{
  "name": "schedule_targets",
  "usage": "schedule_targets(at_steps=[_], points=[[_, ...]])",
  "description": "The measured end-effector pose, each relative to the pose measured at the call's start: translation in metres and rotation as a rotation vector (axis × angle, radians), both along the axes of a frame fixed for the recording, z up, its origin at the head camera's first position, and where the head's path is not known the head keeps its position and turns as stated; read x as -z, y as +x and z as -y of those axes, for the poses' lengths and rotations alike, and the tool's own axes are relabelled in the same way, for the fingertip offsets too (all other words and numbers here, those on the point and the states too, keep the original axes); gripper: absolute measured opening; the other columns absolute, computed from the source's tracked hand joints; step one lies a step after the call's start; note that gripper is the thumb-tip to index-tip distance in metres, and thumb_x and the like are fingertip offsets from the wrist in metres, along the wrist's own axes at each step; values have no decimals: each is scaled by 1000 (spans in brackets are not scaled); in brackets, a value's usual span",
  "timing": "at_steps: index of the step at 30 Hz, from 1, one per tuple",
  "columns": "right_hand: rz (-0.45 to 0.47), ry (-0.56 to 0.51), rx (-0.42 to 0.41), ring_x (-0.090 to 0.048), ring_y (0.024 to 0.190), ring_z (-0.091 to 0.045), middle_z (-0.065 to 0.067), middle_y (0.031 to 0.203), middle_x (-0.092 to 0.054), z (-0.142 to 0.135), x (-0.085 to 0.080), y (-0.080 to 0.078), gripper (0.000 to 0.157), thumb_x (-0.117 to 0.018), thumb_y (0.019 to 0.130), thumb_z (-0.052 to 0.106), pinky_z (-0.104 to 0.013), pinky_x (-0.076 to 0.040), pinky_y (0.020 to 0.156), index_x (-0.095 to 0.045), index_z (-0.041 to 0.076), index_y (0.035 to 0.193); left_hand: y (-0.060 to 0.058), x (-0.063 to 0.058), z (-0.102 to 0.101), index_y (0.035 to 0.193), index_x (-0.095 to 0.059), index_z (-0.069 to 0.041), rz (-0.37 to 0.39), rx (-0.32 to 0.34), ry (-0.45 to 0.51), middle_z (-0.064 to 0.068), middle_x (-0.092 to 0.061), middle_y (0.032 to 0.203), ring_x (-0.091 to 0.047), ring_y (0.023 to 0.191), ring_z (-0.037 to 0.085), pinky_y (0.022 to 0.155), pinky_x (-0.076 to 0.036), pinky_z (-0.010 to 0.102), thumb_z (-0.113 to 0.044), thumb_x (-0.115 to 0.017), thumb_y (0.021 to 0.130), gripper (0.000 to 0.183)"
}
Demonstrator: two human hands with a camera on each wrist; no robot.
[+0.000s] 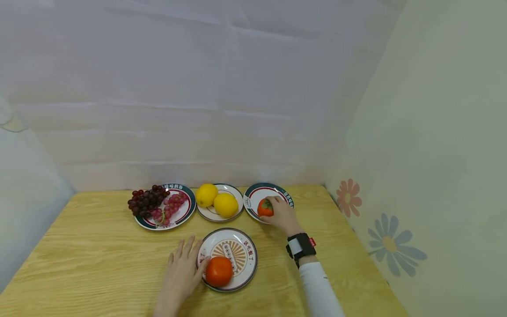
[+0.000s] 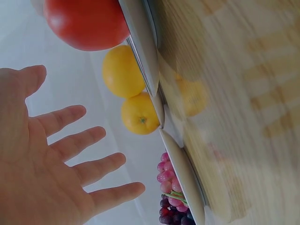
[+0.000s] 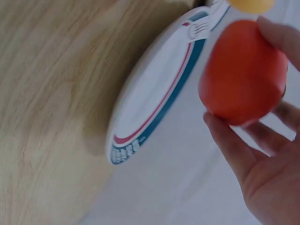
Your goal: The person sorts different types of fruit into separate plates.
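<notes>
My right hand [image 1: 280, 215] grips a persimmon [image 1: 265, 207], orange-red with a green leafy top, over the back right plate [image 1: 253, 193]. In the right wrist view, thumb and fingers pinch the persimmon [image 3: 243, 72] from both sides, and space shows between it and the green-rimmed plate [image 3: 152, 89]. Near the front plate [image 1: 247, 253] my left hand [image 1: 182, 268] is spread palm down, its thumb beside a smooth, round orange-red fruit [image 1: 219, 271] lying on that plate. Straight, parted fingers [image 2: 89, 140] show in the left wrist view, holding nothing.
Behind the front plate, a smaller plate [image 1: 214, 215] bears two yellow citrus fruits [image 1: 225, 205]. To its left, dark grapes [image 1: 146, 201] and pink grapes [image 1: 172, 207] lie on a green-rimmed plate [image 1: 186, 211]. A pale cloth wall [image 1: 198, 110] rises behind the wooden table [image 1: 91, 246].
</notes>
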State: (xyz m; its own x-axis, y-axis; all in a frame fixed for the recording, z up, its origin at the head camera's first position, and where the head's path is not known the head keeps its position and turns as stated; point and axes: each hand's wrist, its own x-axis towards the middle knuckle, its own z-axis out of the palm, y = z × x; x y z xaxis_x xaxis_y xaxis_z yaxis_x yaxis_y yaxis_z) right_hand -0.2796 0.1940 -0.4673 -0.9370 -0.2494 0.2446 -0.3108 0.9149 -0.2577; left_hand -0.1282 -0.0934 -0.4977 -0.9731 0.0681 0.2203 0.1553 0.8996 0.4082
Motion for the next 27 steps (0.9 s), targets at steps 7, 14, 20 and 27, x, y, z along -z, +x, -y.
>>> schedule_targets(at_steps=[7, 14, 20, 27], points=[[91, -35, 117, -55, 105, -32, -18, 127, -52, -10, 16, -29, 67, -80, 71, 36, -48, -52, 88, -53, 9, 126, 1, -1, -4, 131, -51, -10, 8, 26, -3, 16, -43, 140, -33, 129, 42, 94, -35, 69, -41, -57, 88, 53], [105, -79, 170, -55, 103, -34, -17, 125, -52, -9, 40, -31, 67, -79, 73, 33, -48, -53, 83, -51, 10, 129, 2, 1, -5, 129, -53, -11, -18, 19, 2, 15, -45, 140, -34, 129, 40, 94, -36, 68, -41, -58, 88, 51], [114, -92, 156, -51, 109, -36, -17, 132, -45, -6, 44, -34, 71, -76, 75, 33, -49, -52, 87, -44, 12, 134, 2, -1, -3, 128, -54, -9, -52, 10, 6, 17, -46, 138, -35, 128, 41, 93, -37, 68, -38, -60, 88, 50], [132, -67, 43, -31, 129, -39, -18, 146, -28, 9, 26, -22, 71, -69, 82, 36, -55, -45, 96, -36, 14, 141, 3, -5, 3, 127, -54, -8, -66, -5, 0, 17, -47, 137, -35, 128, 41, 93, -36, 68, -36, -61, 87, 50]])
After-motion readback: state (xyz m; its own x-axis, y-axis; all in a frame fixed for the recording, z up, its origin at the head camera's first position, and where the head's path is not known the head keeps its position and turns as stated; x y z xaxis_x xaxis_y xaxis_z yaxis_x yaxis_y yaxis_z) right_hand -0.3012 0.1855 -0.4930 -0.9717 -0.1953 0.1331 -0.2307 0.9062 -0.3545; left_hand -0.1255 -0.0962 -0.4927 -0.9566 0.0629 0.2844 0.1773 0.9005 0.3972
